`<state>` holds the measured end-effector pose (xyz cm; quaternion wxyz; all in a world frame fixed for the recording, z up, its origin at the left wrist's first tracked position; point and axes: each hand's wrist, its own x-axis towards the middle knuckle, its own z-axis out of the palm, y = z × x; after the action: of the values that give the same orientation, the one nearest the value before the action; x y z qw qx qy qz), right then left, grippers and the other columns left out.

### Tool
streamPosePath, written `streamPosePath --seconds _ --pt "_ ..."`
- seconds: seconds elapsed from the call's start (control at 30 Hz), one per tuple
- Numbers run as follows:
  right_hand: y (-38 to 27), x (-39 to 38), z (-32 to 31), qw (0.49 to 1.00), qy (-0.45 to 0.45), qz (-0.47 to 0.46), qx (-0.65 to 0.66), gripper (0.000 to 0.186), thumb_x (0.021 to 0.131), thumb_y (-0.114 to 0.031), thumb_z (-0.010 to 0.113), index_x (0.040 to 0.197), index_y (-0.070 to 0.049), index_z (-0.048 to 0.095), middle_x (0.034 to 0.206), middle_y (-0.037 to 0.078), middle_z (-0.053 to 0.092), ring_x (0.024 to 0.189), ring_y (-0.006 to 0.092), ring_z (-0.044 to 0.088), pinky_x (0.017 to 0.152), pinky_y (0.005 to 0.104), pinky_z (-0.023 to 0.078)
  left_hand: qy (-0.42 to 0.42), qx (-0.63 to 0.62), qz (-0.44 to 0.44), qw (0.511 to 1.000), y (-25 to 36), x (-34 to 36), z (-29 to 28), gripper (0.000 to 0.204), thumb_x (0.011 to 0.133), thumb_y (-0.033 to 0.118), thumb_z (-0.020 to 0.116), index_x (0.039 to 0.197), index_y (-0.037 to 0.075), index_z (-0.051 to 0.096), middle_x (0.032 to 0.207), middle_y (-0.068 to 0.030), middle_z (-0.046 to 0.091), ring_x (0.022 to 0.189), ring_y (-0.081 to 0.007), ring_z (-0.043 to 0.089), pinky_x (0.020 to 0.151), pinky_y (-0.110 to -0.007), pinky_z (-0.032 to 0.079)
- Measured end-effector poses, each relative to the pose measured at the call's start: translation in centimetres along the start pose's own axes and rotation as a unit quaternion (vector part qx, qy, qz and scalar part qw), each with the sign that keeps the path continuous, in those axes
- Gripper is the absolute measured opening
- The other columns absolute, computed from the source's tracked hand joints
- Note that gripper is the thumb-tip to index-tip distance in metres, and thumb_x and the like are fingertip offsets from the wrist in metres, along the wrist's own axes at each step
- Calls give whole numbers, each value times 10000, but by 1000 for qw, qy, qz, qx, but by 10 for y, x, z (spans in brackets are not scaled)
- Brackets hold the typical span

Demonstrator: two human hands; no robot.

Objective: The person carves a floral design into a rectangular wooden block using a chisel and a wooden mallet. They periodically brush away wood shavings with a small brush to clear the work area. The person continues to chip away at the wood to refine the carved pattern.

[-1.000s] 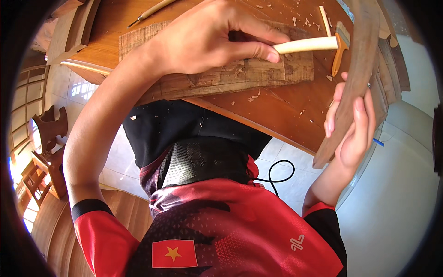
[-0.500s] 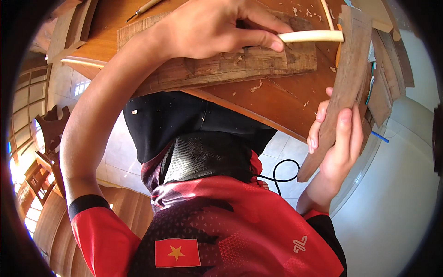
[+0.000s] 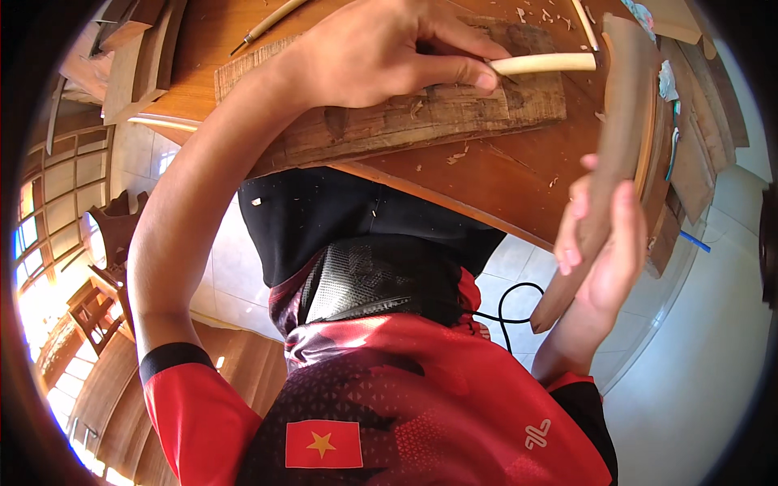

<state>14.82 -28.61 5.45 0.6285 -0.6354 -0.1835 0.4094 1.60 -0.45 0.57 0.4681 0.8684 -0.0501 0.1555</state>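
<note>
Pinched, in head view, a pale, smooth, rod-shaped wooden handle (image 3: 549,63) narrowly between thumb and fingers of left hand (image 3: 381,61), above a rough brown wooden board (image 3: 397,134) on a glossy orange-brown wooden table (image 3: 506,185). Clasped a long dark-brown wooden bar (image 3: 617,121) in right hand (image 3: 608,251), slanting it from far right toward near. Pointed handle's free end right, close beside bar; could not tell contact from gap. Showed a slim pale-handled tool (image 3: 271,24) lying far left.
</note>
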Motion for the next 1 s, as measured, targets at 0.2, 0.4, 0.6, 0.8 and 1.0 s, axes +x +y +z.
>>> streamPosePath --seconds 0.2,0.4,0.6,0.8,1.0 --pt "9 1 4 996 -25 39 -78 516 1132 -374 378 1355 76 494 844 70 544 429 94 450 361 250 370 -10 -3 -47 999 9 1 -2 356 968 288 752 1181 2 761 1158 -213 752 970 -293 775 866 -383 614" --pt "15 -1 5 994 -13 -27 -104 526 1136 -378 358 1346 83 498 848 75 533 433 101 442 368 259 376 -19 -19 -39 999 3 3 -1 358 967 262 753 1201 -9 751 1158 -220 750 995 -302 769 899 -380 600" --pt "6 5 -1 994 -1 -14 -113 536 1133 -395 383 1363 73 505 860 63 549 433 85 440 360 241 371 -17 16 -31 999 13 3 -4 333 963 239 757 1182 -12 759 1138 -221 757 975 -300 769 880 -372 596" --pt "-1 10 1 994 64 -48 -74 503 1126 -378 416 1342 60 536 845 59 548 445 75 444 367 236 361 -48 10 -69 996 18 8 -10 353 956 262 766 1186 -6 760 1120 -219 763 960 -291 770 865 -377 596" --pt "-5 15 -6 993 65 -63 -77 509 1129 -376 410 1351 68 525 880 67 565 458 78 474 358 240 359 -39 32 -68 996 10 4 -7 369 963 287 758 1205 8 755 1143 -209 759 984 -285 769 869 -371 602"
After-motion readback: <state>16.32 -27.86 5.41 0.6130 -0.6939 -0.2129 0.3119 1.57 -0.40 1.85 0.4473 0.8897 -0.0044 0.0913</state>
